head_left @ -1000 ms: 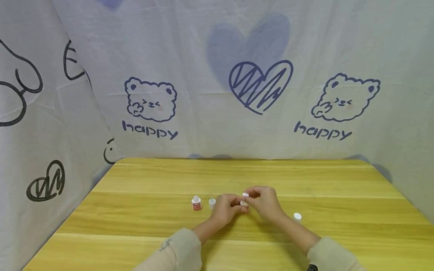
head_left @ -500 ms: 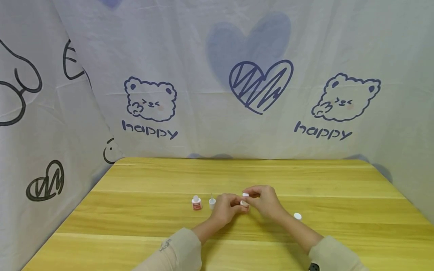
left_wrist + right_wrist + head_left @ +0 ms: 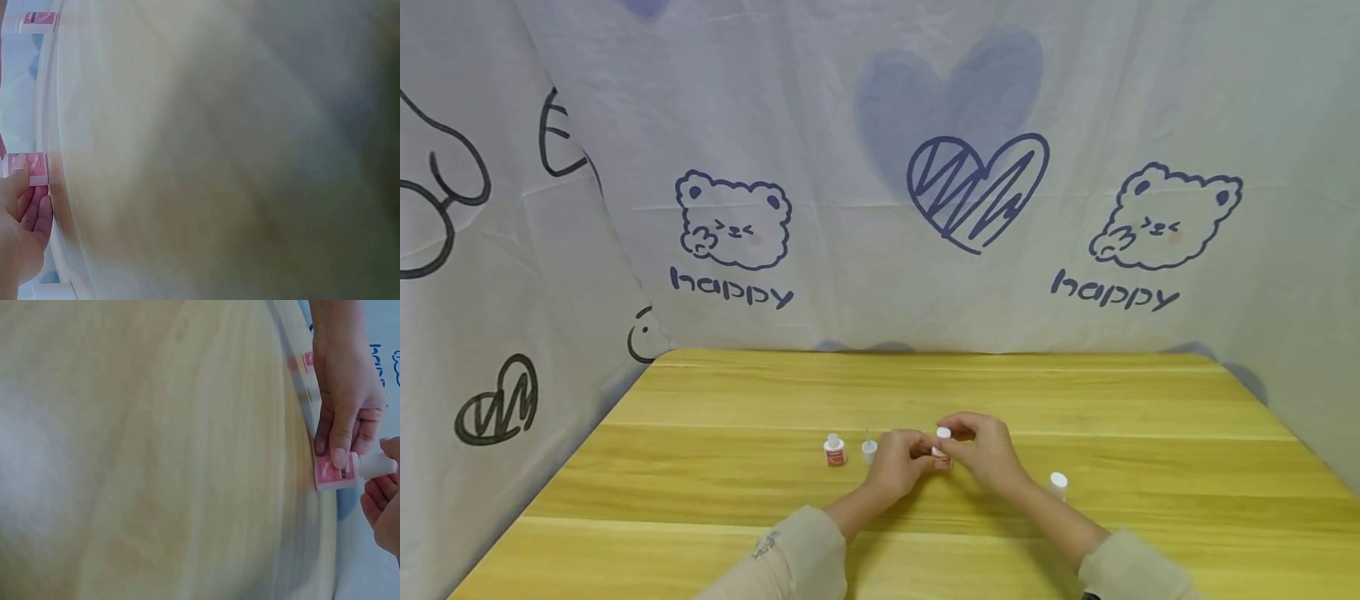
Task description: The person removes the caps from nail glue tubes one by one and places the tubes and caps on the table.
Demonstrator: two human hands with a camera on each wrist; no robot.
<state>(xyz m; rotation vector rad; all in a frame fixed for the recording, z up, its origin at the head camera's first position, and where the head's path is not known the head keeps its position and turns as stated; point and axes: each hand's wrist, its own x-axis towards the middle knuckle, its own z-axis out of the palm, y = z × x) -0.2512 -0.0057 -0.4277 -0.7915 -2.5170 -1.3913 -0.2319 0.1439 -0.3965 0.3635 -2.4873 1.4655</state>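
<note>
My left hand (image 3: 901, 463) holds a small bottle with a pink label (image 3: 335, 471) upright on the table, its thumb across the label in the right wrist view. Above it, my right hand (image 3: 988, 450) pinches the white cap (image 3: 375, 465) at the bottle's top between thumb and fingers. The cap lines up with the bottle's neck. To the left of my left hand, a white cap with a thin upright pin (image 3: 869, 451) stands on the table. Further left is a second pink-labelled bottle (image 3: 835, 452), uncapped, showing a pale nozzle.
Another white cap or cylinder (image 3: 1058, 482) stands by my right forearm, which partly hides it. The wooden table (image 3: 745, 500) ends at the back against a printed white cloth (image 3: 850, 308), and more cloth (image 3: 572, 333) hangs at the left.
My right fingers and the white cap in them have shifted very slightly at the bottle's top. More of the white piece beside my right forearm now shows. My left hand stays put.
</note>
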